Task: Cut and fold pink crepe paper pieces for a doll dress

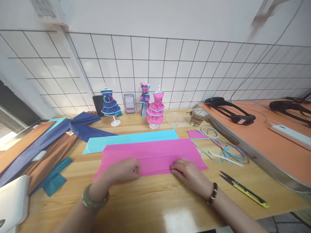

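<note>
While both hands press on the pink paper sheet [152, 155], we read the step as creasing a lengthwise fold along its near edge. The sheet lies flat on the wooden tabletop [145, 204], centre front, just before the light-blue paper strip [131, 139], which it partly overlaps. Our left hand [123, 171] is curled into a loose fist, fingers together, knuckles on the folded edge; our right hand [187, 171] lies flatter, fingers together, tips pinning the fold near the middle. Neither hand is clamped around anything, we judge; both only press down.

To do it well: keep the fold line straight, slide the hands outward from the middle, press firmly so the thin paper doesn't ripple or tear.

Nearby: snips [243, 189] to the right, ribbon scraps [223, 150], glass jar [198, 117], three small dress forms [155, 108] at the back, dark-blue paper [80, 127] to the left.
</note>
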Motion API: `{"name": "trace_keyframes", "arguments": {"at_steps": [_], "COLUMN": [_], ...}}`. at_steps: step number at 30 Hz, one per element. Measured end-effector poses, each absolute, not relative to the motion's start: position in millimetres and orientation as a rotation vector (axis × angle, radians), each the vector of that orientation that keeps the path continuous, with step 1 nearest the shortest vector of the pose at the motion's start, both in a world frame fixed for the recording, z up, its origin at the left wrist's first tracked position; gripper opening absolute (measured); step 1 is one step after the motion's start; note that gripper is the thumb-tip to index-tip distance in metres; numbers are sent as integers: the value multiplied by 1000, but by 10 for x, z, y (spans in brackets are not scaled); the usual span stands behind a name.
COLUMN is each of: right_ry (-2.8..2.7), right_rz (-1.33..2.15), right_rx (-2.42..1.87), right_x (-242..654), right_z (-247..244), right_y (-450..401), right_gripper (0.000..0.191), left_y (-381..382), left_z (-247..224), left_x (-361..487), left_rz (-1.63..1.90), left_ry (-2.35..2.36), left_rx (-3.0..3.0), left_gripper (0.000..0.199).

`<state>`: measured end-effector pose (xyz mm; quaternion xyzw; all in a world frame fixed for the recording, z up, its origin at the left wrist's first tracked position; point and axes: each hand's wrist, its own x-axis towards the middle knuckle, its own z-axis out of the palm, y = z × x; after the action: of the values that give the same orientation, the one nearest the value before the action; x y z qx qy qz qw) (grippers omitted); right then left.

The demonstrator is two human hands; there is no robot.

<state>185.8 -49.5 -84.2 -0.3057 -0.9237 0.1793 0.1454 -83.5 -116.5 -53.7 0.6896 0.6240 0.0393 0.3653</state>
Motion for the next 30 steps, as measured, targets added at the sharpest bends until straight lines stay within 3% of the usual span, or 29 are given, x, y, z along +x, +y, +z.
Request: {"name": "trace_keyframes", "arguments": {"at_steps": [6, 30], "right_ry": [-2633, -2545], "right_rz": [534, 230], "right_rx": [-881, -797], "right_x": [1857, 1926], "right_z": [-863, -1183], "right_y": [-534, -547], "right_gripper": [21, 22], "left_y": [-1315, -1886], "left_z": [-502, -655], "left_x": [-1004, -1694], "left_rz": [57, 388], "left_ry": [1701, 2030], "left_rx": [1784, 1554], "left_gripper": [6, 22]}}
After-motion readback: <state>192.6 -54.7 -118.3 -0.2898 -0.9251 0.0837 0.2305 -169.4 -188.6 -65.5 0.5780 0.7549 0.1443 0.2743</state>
